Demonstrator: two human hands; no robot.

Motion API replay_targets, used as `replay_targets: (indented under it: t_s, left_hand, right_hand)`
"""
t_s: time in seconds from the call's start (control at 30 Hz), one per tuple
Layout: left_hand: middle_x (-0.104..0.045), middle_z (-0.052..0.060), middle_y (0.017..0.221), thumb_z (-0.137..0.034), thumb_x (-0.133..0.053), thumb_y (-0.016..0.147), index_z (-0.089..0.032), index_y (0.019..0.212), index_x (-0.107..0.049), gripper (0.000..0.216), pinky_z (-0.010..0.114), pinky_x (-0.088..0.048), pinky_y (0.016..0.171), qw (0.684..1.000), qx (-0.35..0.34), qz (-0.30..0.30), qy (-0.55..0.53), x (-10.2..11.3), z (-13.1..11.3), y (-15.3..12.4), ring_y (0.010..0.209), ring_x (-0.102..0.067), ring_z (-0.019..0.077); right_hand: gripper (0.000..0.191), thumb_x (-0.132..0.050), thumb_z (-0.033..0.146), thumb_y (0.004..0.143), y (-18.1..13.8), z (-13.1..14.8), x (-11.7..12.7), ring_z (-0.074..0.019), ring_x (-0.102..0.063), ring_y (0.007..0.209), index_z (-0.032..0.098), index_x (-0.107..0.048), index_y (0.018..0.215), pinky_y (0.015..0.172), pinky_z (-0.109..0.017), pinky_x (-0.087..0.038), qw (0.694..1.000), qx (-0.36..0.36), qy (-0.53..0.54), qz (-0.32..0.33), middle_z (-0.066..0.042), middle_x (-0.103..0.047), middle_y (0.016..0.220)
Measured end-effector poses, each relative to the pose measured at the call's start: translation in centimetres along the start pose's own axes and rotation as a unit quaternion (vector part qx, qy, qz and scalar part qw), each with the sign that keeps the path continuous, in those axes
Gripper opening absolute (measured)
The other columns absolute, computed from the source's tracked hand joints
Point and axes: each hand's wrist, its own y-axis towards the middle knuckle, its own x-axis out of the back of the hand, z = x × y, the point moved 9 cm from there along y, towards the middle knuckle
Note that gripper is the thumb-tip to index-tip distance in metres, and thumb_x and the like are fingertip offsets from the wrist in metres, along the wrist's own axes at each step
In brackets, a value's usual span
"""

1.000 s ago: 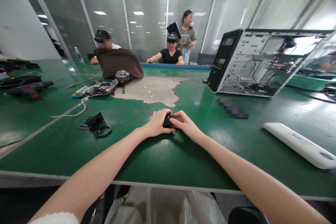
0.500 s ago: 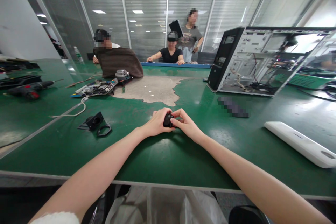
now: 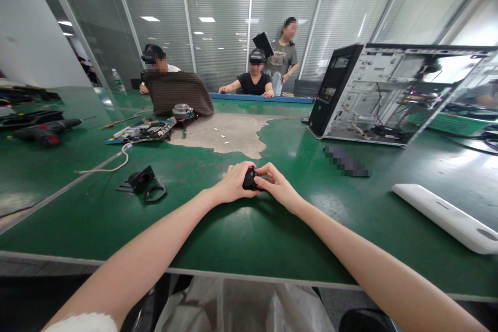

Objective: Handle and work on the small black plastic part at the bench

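Both of my hands meet over the middle of the green table [image 3: 241, 238]. My left hand [image 3: 233, 184] is closed around a small black part [image 3: 249, 180], its fingers curled over the top. My right hand [image 3: 274, 185] pinches the same black part from the right side with thumb and fingertips. The part is mostly hidden between the two hands, just above the table top.
A black bracket and ring [image 3: 144, 184] lie left of my hands, a circuit board [image 3: 143, 130] and white cable behind them. An open computer case [image 3: 385, 93] stands at the right, a white panel [image 3: 443, 216] nearer. Three people are at the far end.
My hands stay together on the black part with almost no movement. The standing person at the back has shifted a little to the right.
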Motion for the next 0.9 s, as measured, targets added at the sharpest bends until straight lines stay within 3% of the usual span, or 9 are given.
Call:
replay_targets:
  t_s: [0.13,0.33,0.5,0.63,0.9]
  left_hand:
    - [-0.048,0.004,0.103,-0.043,-0.061,0.063,-0.021,0.107,-0.033,0.056,0.035,-0.031,0.082,1.000,-0.014,0.002,0.006,0.0,-0.3,0.1,0.093,-0.047,0.0209]
    - [-0.048,0.004,0.101,-0.041,-0.060,0.064,-0.021,0.106,-0.033,0.055,0.035,-0.031,0.081,1.000,-0.009,0.000,0.006,0.0,-0.2,0.0,0.091,-0.047,0.0201]
    - [-0.048,0.004,0.103,-0.043,-0.062,0.062,-0.022,0.107,-0.033,0.058,0.035,-0.031,0.082,1.000,-0.004,-0.001,0.004,0.0,-0.2,0.0,0.092,-0.047,0.0210]
    - [-0.047,0.005,0.102,-0.042,-0.061,0.062,-0.021,0.106,-0.033,0.056,0.035,-0.031,0.082,1.000,-0.006,0.001,0.002,0.0,-0.1,0.0,0.094,-0.046,0.0213]
    - [-0.048,0.003,0.101,-0.040,-0.061,0.063,-0.022,0.106,-0.033,0.055,0.035,-0.031,0.082,1.000,-0.001,0.002,0.001,0.0,-0.2,0.0,0.091,-0.047,0.0203]
  right_hand:
    - [0.023,-0.056,0.031,0.071,0.1,-0.3,0.2,-0.0106,-0.054,0.076,0.020,-0.046,0.088,0.074,-0.030,-0.044,1.000,-0.013,-0.025,-0.011,0.000,-0.052,0.092]
    - [0.024,-0.060,0.028,0.068,-0.5,0.8,-0.6,-0.0122,-0.055,0.080,0.021,-0.045,0.085,0.071,-0.029,-0.045,0.999,0.006,0.013,0.039,0.000,-0.052,0.093]
    - [0.020,-0.056,0.033,0.071,-0.1,0.1,0.0,-0.0097,-0.054,0.070,0.020,-0.045,0.079,0.070,-0.029,-0.045,1.000,0.000,0.005,-0.004,0.001,-0.052,0.086]
    - [0.023,-0.056,0.033,0.071,0.3,-0.7,0.5,-0.0114,-0.053,0.077,0.020,-0.047,0.088,0.074,-0.031,-0.044,0.999,-0.010,-0.028,-0.023,0.000,-0.052,0.087]
    - [0.023,-0.060,0.030,0.068,-0.3,0.4,-0.3,-0.0108,-0.055,0.076,0.021,-0.044,0.083,0.072,-0.029,-0.044,0.999,0.010,0.019,0.028,0.001,-0.052,0.092]
